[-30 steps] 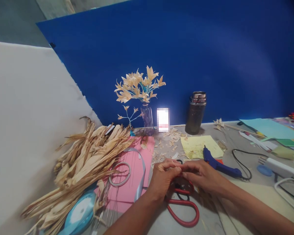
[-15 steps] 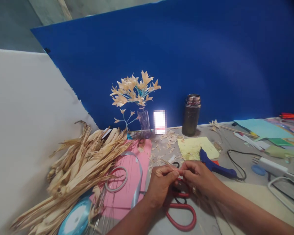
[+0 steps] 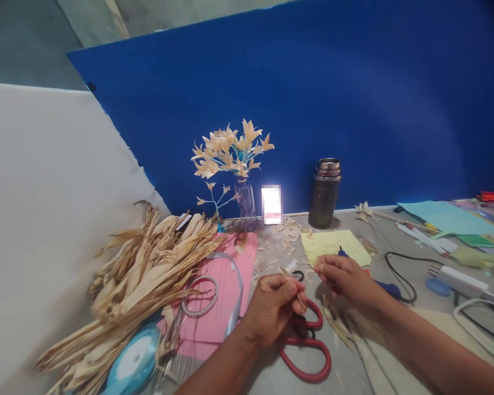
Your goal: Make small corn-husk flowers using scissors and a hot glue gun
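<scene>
Pinching a thin bit of dry husk (image 3: 301, 303) with the fingers of the left hand (image 3: 271, 307), over the desk (image 3: 271, 374), slanting from back left to front right. Bending the right hand's (image 3: 346, 277) fingers, apart from it, to its right; cannot tell about anything held there.

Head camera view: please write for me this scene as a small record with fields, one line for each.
left hand: left hand pinches a thin pale strip
right hand: right hand apart from the left; fingertips near the yellow paper; grip unclear
scissors: red-handled scissors, beside the left hand
glue gun: blue glue gun, partly hidden by the right hand
left side: dried corn husks, light blue ribbon roll
back: pale husk flowers in a bottle; upright, lidless flask
</scene>
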A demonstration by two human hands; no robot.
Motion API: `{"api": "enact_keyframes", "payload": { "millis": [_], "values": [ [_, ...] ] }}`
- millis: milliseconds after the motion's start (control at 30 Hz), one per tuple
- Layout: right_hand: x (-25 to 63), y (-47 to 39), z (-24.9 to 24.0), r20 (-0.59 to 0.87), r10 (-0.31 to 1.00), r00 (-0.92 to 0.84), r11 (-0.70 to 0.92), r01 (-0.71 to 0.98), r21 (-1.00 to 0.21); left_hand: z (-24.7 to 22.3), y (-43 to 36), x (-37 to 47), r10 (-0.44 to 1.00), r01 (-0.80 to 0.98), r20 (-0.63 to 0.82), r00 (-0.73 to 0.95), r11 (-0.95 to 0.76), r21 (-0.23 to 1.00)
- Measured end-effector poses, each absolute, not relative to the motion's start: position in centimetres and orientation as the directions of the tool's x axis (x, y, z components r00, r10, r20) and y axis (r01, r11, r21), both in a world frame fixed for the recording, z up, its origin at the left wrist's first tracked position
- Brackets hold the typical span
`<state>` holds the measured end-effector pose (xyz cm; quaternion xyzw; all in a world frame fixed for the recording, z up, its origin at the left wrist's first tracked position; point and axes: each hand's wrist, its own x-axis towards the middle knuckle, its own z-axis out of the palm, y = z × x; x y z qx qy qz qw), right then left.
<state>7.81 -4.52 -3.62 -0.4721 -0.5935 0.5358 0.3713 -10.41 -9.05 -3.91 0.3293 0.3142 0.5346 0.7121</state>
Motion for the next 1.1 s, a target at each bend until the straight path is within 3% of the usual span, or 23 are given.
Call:
{"api": "enact_keyframes", "payload": {
  "millis": [67, 133, 267, 367, 500, 700, 900, 1000, 1100],
  "values": [
    [8.6, -4.6, -3.0, -0.072, 0.883, -0.463, -0.011, 0.132, -0.991, -3.9, -8.8, -10.6, 0.972, -0.580, -0.122, 0.203, 0.220, 0.785],
    [9.0, -4.8, -2.5, -0.012, 0.842, -0.539, 0.104, 0.184, -0.977, -4.1, -8.5, -10.9, 0.968, -0.569, -0.148, 0.203, 0.240, 0.787],
    [9.0, -4.8, -2.1, 0.150, 0.898, -0.414, 0.306, 0.342, -0.889, -4.4, -8.3, -10.9, 0.942, -0.485, -0.184, 0.281, 0.305, 0.820],
    [8.6, -5.0, -2.3, 0.086, 0.930, -0.357, 0.166, 0.199, -0.966, -4.5, -8.8, -10.4, 0.917, -0.413, -0.198, 0.346, 0.338, 0.846],
    [7.5, -5.8, -2.7, -0.054, 0.879, -0.474, -0.077, -0.029, -0.997, -4.6, -9.2, -10.0, 0.894, -0.355, -0.225, 0.388, 0.371, 0.858],
    [7.2, -5.7, -3.1, -0.073, 0.929, -0.363, -0.153, -0.196, -0.969, -4.1, -9.2, -10.3, 0.926, -0.253, -0.223, 0.305, 0.304, 0.918],
    [7.7, -5.5, -3.1, -0.082, 0.903, -0.422, -0.217, -0.282, -0.935, -3.4, -9.1, -10.5, 0.979, -0.017, -0.149, 0.138, 0.152, 0.988],
    [7.7, -5.7, -2.9, -0.079, 0.905, -0.417, -0.154, -0.149, -0.977, -3.1, -9.0, -11.0, 0.998, 0.146, 0.068, -0.010, -0.066, 0.987],
    [7.4, -6.2, -2.6, -0.114, 0.887, -0.447, -0.116, 0.024, -0.993, -2.5, -9.1, -11.5, 0.977, 0.313, 0.214, -0.004, -0.202, 0.928]
  ]
}}
